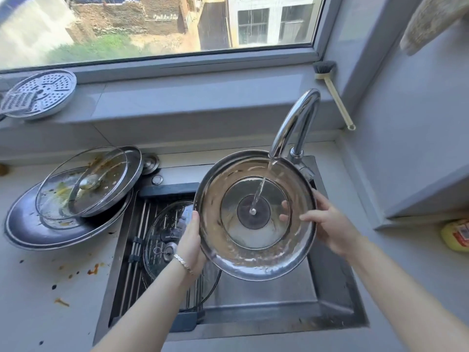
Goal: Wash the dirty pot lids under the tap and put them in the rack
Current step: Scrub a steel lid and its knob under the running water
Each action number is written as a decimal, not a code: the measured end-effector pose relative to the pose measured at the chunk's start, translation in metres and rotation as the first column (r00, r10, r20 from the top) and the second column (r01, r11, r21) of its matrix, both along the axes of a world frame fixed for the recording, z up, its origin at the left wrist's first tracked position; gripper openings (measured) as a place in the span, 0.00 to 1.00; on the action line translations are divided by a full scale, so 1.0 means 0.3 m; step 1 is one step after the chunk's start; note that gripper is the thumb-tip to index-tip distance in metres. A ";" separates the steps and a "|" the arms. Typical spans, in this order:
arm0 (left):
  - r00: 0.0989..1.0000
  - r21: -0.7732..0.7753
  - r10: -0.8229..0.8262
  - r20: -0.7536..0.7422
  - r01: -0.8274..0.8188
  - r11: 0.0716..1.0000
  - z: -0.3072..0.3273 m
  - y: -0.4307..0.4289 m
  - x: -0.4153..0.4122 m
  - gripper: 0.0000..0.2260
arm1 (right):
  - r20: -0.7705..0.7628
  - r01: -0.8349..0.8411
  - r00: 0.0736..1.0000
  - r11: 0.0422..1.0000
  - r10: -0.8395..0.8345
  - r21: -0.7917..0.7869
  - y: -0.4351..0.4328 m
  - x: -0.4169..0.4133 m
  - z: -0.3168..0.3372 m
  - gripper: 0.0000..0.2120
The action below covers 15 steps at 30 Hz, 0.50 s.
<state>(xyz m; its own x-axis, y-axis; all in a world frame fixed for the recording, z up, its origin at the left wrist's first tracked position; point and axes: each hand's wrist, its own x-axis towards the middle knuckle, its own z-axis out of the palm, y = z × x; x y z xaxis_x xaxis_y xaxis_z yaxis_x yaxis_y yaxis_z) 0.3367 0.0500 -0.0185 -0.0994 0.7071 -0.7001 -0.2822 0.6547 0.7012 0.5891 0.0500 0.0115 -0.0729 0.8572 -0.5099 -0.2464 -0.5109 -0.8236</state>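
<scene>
The lid I'm washing point(253, 240) is held between both hands above the sink point(279, 301), underside turned up towards me and tilted. It has a broad steel rim and a glass centre. A thin stream of water point(261, 189) from the tap point(297, 123) lands near its middle, and brownish residue shows around the inside of the rim.

My left hand point(191, 240) grips the lid's left edge, fingers curled behind it and thumb along the rim; there is a bracelet point(182, 262) on that wrist. My right hand point(327, 224) holds the right edge, pinching the rim, with one digit showing on the inner side of the lid.

Just below and to the left of my left hand, a glass lid point(162, 232) lies in the rack point(138, 224) that spans the left part of the sink. Further left of that hand, on the counter point(38, 301), dirty lids are piled: a smeared glass lid point(83, 184) leans on a steel one, both resting on a large steel lid point(33, 232). Orange food spots point(94, 269) dot the counter nearer me.

Beyond my hands, a perforated steamer plate point(43, 95) sits at the far left of the window sill, and a brush point(332, 92) leans in the corner beyond my right hand. A yellow bottle point(455, 235) stands well to the right of that hand.
</scene>
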 end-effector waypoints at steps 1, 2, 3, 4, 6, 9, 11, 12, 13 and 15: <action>0.999 -0.044 -0.025 -0.023 0.024 0.999 -0.014 -0.003 0.021 0.25 | 0.075 -0.049 0.996 0.998 0.047 0.030 0.015 0.014 0.039 0.28; 0.996 -0.068 -0.064 -0.064 0.059 0.996 -0.052 -0.007 0.038 0.26 | 0.130 -0.083 0.989 0.995 0.077 0.045 0.026 0.028 0.067 0.26; 0.989 -0.090 -0.106 -0.099 0.098 0.991 -0.111 -0.007 0.046 0.29 | 0.175 -0.107 0.980 0.993 0.097 0.048 0.034 0.045 0.088 0.23; 0.982 -0.109 -0.132 -0.132 0.118 0.987 -0.146 -0.007 0.055 0.32 | 0.228 -0.123 0.967 0.992 0.111 0.038 0.038 0.063 0.098 0.19; 0.970 -0.120 -0.134 -0.201 0.112 0.986 -0.207 -0.002 0.056 0.30 | 0.349 -0.128 0.929 0.992 0.124 -0.013 0.034 0.101 0.100 0.10; 0.931 -0.088 -0.183 -0.315 0.164 0.983 -0.095 -0.007 0.070 0.18 | 0.489 -0.061 0.863 0.987 0.127 -0.148 0.030 0.137 0.043 0.08; 0.899 -0.049 -0.168 -0.404 0.162 0.986 -0.038 -0.004 0.069 0.11 | 0.528 0.009 0.845 0.984 0.086 -0.175 0.043 0.137 -0.025 0.10; 0.875 -0.027 -0.149 -0.461 0.154 0.988 -0.012 -0.001 0.066 0.10 | 0.546 0.041 0.835 0.984 0.063 -0.176 0.056 0.129 -0.060 0.12; 0.847 0.003 -0.130 -0.516 0.153 0.988 0.010 0.001 0.061 0.10 | 0.549 0.063 0.835 0.983 0.042 -0.170 0.069 0.115 -0.085 0.17; 0.807 0.056 -0.095 -0.584 0.156 0.986 0.033 0.004 0.045 0.10 | 0.474 0.118 0.880 0.981 -0.030 -0.156 0.112 0.083 -0.120 0.21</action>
<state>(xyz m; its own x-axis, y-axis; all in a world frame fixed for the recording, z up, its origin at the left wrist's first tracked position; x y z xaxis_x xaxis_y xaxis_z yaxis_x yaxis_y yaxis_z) 0.3503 0.0514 -0.0085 -0.3688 0.8021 -0.4697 0.2746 0.5768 0.7694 0.6140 0.0836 -0.0245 0.2712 0.7446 -0.6099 0.1017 -0.6523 -0.7511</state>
